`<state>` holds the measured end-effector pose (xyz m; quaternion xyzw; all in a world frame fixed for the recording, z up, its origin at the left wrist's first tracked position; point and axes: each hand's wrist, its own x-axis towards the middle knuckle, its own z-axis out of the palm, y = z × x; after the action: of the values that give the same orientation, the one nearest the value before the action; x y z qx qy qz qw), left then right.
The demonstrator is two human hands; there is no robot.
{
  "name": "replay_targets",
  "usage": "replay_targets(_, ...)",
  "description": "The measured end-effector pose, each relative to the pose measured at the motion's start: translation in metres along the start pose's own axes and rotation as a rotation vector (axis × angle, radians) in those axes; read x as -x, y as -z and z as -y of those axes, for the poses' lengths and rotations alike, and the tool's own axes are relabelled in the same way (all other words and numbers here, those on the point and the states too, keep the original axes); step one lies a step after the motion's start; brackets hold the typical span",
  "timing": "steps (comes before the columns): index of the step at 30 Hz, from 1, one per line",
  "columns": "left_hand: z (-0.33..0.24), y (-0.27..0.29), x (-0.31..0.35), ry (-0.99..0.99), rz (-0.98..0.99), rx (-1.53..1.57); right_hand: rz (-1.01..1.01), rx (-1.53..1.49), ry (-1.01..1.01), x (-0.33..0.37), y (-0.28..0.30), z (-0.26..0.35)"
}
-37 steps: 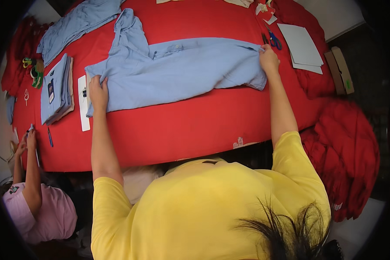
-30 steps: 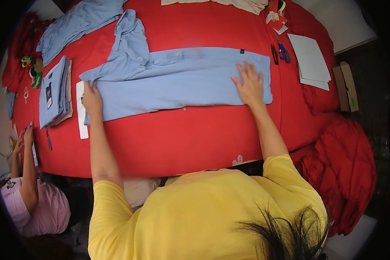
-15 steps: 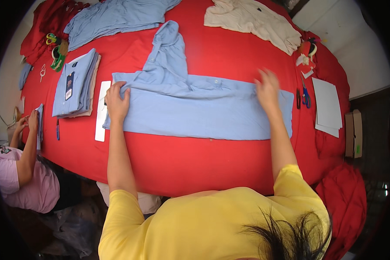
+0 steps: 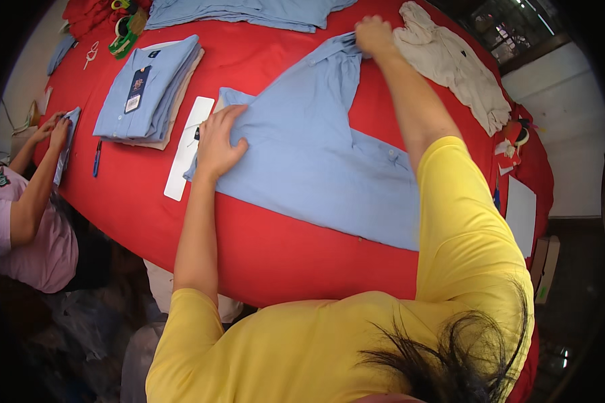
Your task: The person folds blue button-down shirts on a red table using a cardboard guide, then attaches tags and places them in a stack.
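Shirt under both outstretched hands, seemingly.

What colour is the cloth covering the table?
Red; the table cloth shows clearly in the head view.

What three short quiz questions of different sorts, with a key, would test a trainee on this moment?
1. True or false: the left hand lies flat on the blue shirt.
2. What does the right hand grip? A) the beige shirt B) the blue shirt's sleeve C) the white card
3. What lies left of the white card?

Key: 1 true; 2 B; 3 a stack of folded shirts on the red table.
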<state>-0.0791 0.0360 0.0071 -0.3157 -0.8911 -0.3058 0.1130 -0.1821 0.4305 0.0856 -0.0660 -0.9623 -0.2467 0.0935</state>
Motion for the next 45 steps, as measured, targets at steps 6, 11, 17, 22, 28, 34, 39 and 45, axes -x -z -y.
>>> replay_targets(6, 0.016, -0.006, 0.006, 0.126, -0.030, 0.108, -0.553, -0.533, 0.134, 0.093, 0.096, -0.065)
replay_targets(11, 0.029, -0.015, -0.007, 0.049, -0.079, 0.237, -0.366, -0.432, 0.363, 0.336, 0.071, -0.072)
replay_targets(17, 0.033, -0.019, -0.015, -0.044, 0.080, 0.290, -0.071, -0.772, 0.216, 0.432, 0.047, -0.026)
replay_targets(22, 0.063, -0.008, -0.021, 0.016, 0.235, 0.511, -0.050, -0.721, 0.275, 0.440, 0.049, -0.028)
replay_targets(28, -0.031, 0.016, -0.017, -0.213, 0.253, -0.209, -0.160, -0.656, -0.589, 0.503, 0.020, -0.081)
replay_targets(34, -0.216, -0.077, 0.063, -0.655, 0.147, 0.165, 0.137, -0.433, -1.012, 0.545, -0.022, -0.087)
replay_targets(39, -0.243, -0.116, 0.080, -0.569, 0.307, -0.029, -0.259, -1.216, -1.204, 0.548, -0.035, -0.132)
replay_targets(45, -0.206, -0.098, 0.065, 0.215, 0.373, 1.379, 0.006, -1.255, -0.529, 0.402, 0.119, -0.012)
